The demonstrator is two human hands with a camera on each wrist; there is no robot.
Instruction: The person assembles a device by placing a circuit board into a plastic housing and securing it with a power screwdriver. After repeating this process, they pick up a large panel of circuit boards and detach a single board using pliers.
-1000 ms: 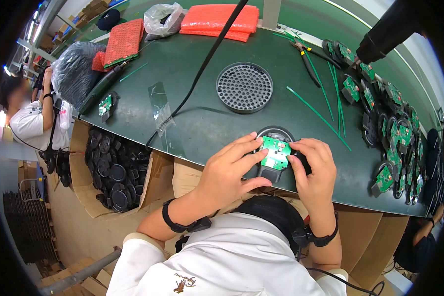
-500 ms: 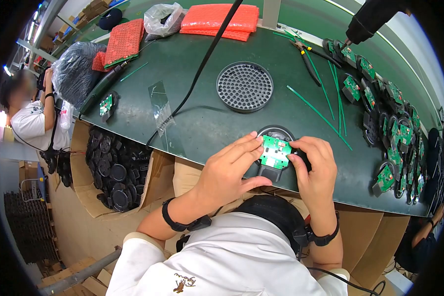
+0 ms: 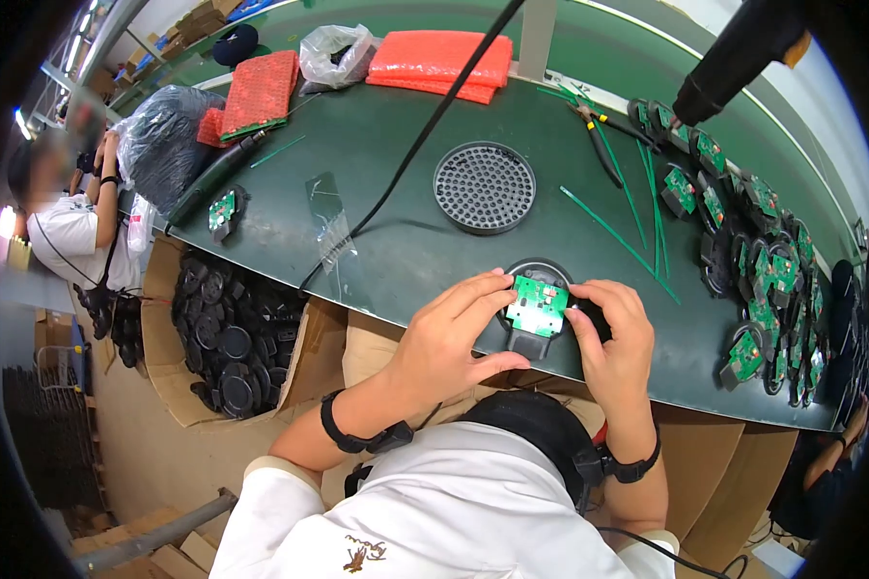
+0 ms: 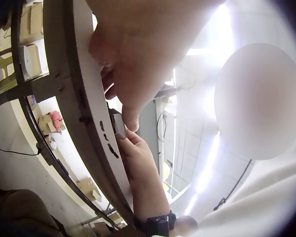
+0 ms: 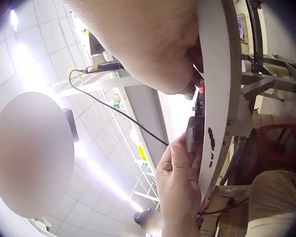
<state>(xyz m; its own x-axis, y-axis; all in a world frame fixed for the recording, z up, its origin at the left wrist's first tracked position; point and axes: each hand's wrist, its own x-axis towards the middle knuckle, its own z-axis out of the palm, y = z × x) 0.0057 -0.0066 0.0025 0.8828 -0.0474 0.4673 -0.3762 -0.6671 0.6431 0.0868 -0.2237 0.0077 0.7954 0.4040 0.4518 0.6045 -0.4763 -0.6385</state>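
Observation:
A green circuit board (image 3: 537,307) lies in a round black housing (image 3: 539,267) at the table's near edge, in the head view. From the housing, a dark block-shaped end (image 3: 529,344) points toward the person. At the board's left side, my left hand (image 3: 449,333) holds the unit, fingers along the edge and thumb beside the block. My right hand (image 3: 618,338) grips the right side with bent fingers and thumb. In the right wrist view, the left hand (image 5: 180,173) has its thumb close by the dark block (image 5: 193,133).
A round perforated black tray (image 3: 484,186) sits beyond the hands. Pliers (image 3: 597,145) and thin green strips (image 3: 620,230) lie to its right. Similar board-fitted units (image 3: 772,275) crowd the right side. A power screwdriver (image 3: 739,63) hangs overhead; a black cable (image 3: 425,135) crosses the table. A carton (image 3: 174,376) holds black parts.
The head view has shifted slightly. The hanging screwdriver has swung about at the upper right. Both hands keep nearly the same hold on the unit.

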